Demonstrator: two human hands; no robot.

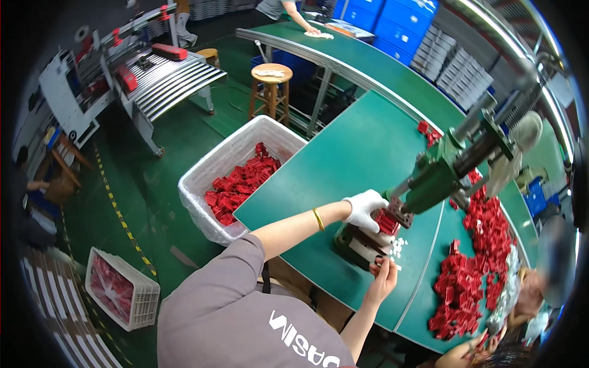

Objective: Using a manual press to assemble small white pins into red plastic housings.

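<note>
My left hand (364, 209), in a white glove, is closed on a red plastic part (386, 222) beneath the head of a green bench press (432, 184). The part sits at the press's pale base block (368, 245). Bare and lower down, my right hand (384, 277) has its thumb and fingers pinched together beside the base. Whatever lies between those fingertips is too small to make out. Small white pieces (399, 247) are scattered on the green table just right of the press base.
A large pile of red parts (457, 288) covers the table's right side, where another person's hands (478, 349) work. Left of the table stands a white lined bin (202, 175) holding red parts. A wooden stool (272, 75) and a roller conveyor (175, 83) stand farther off.
</note>
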